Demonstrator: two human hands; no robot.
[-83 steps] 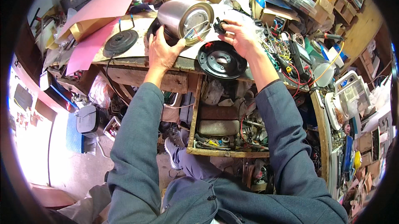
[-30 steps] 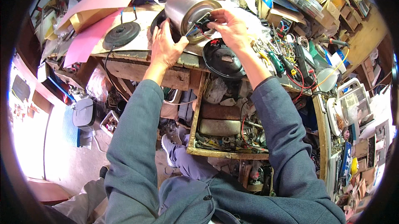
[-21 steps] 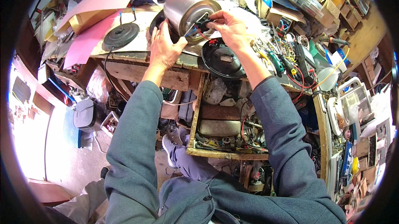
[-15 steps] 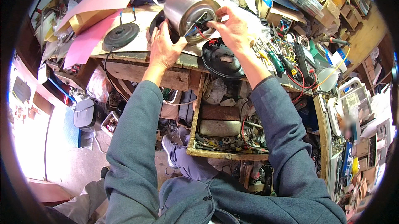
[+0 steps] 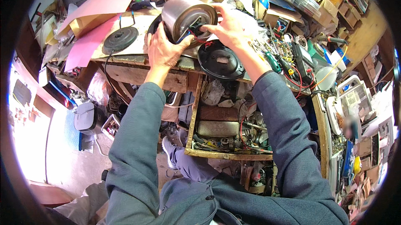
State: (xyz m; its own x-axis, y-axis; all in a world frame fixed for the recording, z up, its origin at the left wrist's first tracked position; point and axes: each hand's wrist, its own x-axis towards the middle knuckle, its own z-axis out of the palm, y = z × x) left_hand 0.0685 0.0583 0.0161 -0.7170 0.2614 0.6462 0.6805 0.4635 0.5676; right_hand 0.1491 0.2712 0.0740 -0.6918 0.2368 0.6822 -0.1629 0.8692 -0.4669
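Silver pot (image 5: 177, 12) lies tipped, grasped from 2 sides: left hand (image 5: 163, 51) at left, right hand (image 5: 229, 28) at right.

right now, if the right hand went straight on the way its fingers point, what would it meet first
Most likely the metal kettle: the right hand has its fingers up against or just by the rim, though depth there is hard to judge.
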